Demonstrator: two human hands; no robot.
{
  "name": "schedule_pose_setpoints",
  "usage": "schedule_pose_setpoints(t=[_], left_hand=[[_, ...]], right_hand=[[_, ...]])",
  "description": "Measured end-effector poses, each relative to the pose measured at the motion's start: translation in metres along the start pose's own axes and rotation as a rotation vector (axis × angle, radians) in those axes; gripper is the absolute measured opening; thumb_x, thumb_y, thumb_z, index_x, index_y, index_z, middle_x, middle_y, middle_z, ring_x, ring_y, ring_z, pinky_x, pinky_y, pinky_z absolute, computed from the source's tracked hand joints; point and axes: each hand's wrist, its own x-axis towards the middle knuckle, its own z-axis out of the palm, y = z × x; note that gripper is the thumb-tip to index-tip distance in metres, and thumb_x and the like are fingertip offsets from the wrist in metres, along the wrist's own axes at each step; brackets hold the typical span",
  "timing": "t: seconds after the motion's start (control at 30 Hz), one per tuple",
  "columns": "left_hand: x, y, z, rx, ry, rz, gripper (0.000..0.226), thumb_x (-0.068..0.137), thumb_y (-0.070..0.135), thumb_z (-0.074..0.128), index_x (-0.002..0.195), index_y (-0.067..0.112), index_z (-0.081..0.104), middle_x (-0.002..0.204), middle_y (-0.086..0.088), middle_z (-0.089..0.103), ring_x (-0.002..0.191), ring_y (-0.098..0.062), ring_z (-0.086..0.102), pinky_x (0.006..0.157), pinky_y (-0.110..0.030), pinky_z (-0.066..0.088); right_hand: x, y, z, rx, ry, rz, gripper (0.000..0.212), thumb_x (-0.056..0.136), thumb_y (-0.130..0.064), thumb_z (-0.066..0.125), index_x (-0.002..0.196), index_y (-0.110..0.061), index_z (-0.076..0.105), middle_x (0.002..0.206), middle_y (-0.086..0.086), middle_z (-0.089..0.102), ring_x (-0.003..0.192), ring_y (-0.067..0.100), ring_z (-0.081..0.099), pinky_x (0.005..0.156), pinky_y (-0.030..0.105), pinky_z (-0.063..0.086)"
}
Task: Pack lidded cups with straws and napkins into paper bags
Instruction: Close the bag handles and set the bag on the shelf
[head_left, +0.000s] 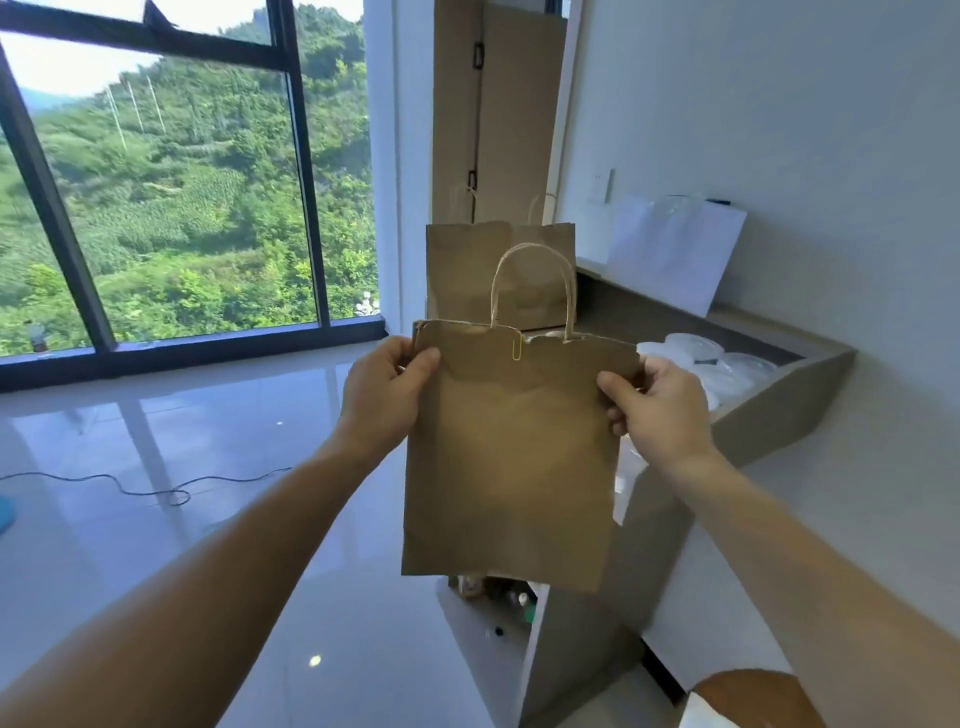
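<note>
Both hands up: left hand (387, 387) and right hand (657, 410) each keep a pinch grip on a top corner of a flat paper bag (511, 467), held in the air in front of the table (769, 410). A paper clip (517, 349) sits on its top edge. Contents aren't visible; it looks empty. Step: opening the bag. Next: spread the mouth and stand it by the second bag (467, 270). Lidded cups (696, 353) sit on the table.

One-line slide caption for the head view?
Left hand and right hand pinch a clipped paper bag by its top corners.
</note>
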Motion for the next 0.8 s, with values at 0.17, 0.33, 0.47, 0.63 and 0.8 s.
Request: schedule_pose_setpoints(t=[0.17,0.33,0.47,0.63,0.8], left_hand=[[0.076,0.014,0.002,-0.019,0.070,0.055,0.012,0.093,0.028,0.065,0.086,0.019,0.069,0.086,-0.003,0.071,0.075,-0.011,0.063,0.073,-0.038,0.052],[0.149,0.023,0.019,-0.003,0.123,0.146,0.018,0.092,0.026,0.065,0.074,0.028,0.064,0.072,0.014,0.065,0.064,0.004,0.059,0.061,-0.017,0.047],[0.202,0.016,0.036,0.009,0.096,0.162,0.020,0.091,0.024,0.067,0.072,0.029,0.065,0.072,0.014,0.064,0.061,0.008,0.057,0.056,-0.009,0.043],[0.271,-0.010,0.062,0.022,-0.002,0.188,0.018,0.089,0.026,0.070,0.070,0.028,0.069,0.073,0.005,0.070,0.072,-0.013,0.065,0.072,-0.034,0.054],[0.338,-0.035,0.098,0.004,-0.126,0.192,0.021,0.087,0.031,0.071,0.074,0.015,0.075,0.070,-0.006,0.072,0.066,-0.016,0.068,0.065,-0.031,0.055]], right_hand=[[0.083,-0.030,0.022,-0.023,-0.020,-0.101,0.012,0.093,-0.021,0.067,0.082,-0.020,0.063,0.065,0.003,0.067,0.053,0.015,0.063,0.062,0.031,0.055],[0.169,-0.041,0.040,0.000,-0.036,-0.110,0.004,0.097,-0.019,0.062,0.096,-0.015,0.064,0.074,0.003,0.067,0.058,0.013,0.063,0.064,0.026,0.056],[0.237,-0.035,0.058,-0.008,-0.054,-0.066,0.006,0.099,-0.015,0.058,0.096,-0.013,0.061,0.080,0.008,0.066,0.060,0.016,0.063,0.063,0.028,0.056],[0.313,-0.015,0.082,-0.006,-0.042,0.022,0.012,0.101,-0.011,0.052,0.105,-0.004,0.061,0.087,0.012,0.062,0.063,0.017,0.061,0.064,0.031,0.060],[0.376,0.007,0.098,-0.034,0.017,0.102,0.019,0.102,-0.005,0.045,0.112,0.007,0.056,0.087,0.014,0.056,0.062,0.020,0.056,0.062,0.034,0.057]])
